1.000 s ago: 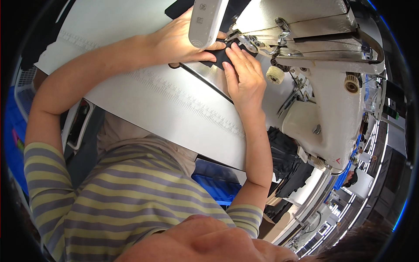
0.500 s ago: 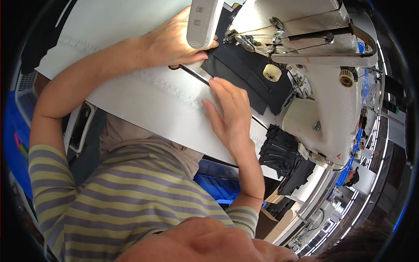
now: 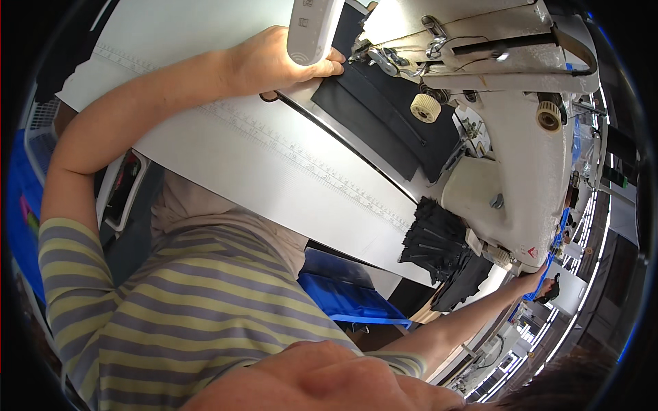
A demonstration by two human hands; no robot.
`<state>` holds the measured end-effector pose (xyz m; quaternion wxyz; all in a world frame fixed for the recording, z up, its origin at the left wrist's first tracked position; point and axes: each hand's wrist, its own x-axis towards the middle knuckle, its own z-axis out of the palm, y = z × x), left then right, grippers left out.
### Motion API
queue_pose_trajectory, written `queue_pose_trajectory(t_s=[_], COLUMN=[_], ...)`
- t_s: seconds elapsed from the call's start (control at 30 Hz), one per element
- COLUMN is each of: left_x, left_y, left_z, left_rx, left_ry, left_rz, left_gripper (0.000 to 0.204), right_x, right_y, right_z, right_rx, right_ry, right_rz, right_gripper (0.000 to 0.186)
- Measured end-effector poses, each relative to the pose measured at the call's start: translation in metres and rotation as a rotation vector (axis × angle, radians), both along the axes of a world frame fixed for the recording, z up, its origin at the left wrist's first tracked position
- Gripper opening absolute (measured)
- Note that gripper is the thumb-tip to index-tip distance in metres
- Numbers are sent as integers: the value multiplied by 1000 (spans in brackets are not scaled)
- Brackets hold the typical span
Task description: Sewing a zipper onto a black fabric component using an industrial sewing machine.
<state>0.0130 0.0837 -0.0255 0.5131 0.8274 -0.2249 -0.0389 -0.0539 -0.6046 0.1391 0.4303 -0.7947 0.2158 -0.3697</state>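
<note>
Light: bright, glare washing out the upper sewing machine (image 3: 524, 157) | bench (image 3: 233, 154): pale, softly lit | black cloth (image 3: 384, 116): dark, seams readable | far right: dim, small detail unclear | fisheye: straight edges bowed, rim black

Downward head-worn fisheye close above worktable (image 3: 274, 175)

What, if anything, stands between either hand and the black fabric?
Left hand: nothing visible; its fingertips are at the left end of the black fabric. Right hand, out at the far right: the white sewing machine stands between in this view.
</note>
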Motion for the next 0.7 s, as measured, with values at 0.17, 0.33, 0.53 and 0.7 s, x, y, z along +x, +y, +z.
queue_pose_trajectory(t_s=[0.17, 0.33, 0.53, 0.7], left_x=[5, 5, 5, 16], left_y=[-6, -2, -5, 0], left_z=[-8, -5, 3, -7], left_rx=[-91, -28, -30, 221], left_ry=[-27, -24, -101, -740], left_rz=[14, 25, 21, -25], left_gripper=[35, 33, 24, 15], right_x=[-26, -7, -47, -42], right_y=[38, 105, 49, 256], right_z=[-53, -44, 1, -32], right_rx=[144, 279, -514, -761], right_ry=[-417, -437, 178, -219], right_rz=[138, 16, -302, 103], right_gripper=[57, 61, 60, 19])
